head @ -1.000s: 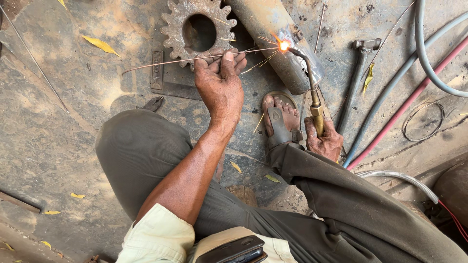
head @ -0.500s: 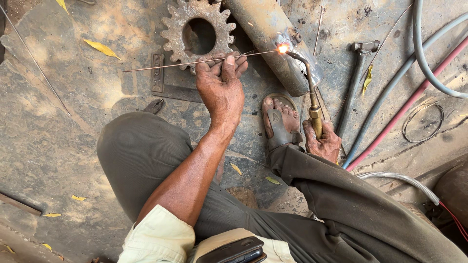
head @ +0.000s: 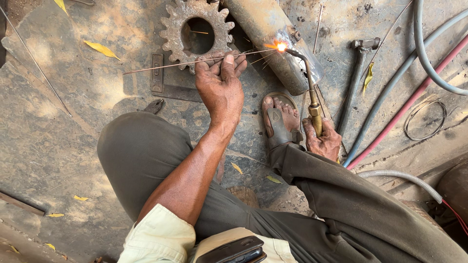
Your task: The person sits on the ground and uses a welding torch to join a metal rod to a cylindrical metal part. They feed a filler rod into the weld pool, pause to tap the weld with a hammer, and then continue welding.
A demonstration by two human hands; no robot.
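Head view: a person squats on a dirt floor, left hand (head: 222, 90) pinched shut on a thin filler rod (head: 195, 61) whose tip meets the flame on a rusty steel pipe (head: 270, 39). Right hand (head: 322, 139) is closed round a brass torch (head: 312, 92), w/ its nozzle at the same glowing spot. A toothed gear (head: 197, 30) lies just beside; a sandalled foot (head: 280, 119) rests near the pipe. Risk: sparks or molten drips could reach the bare toes & nearby hoses (head: 390, 104).
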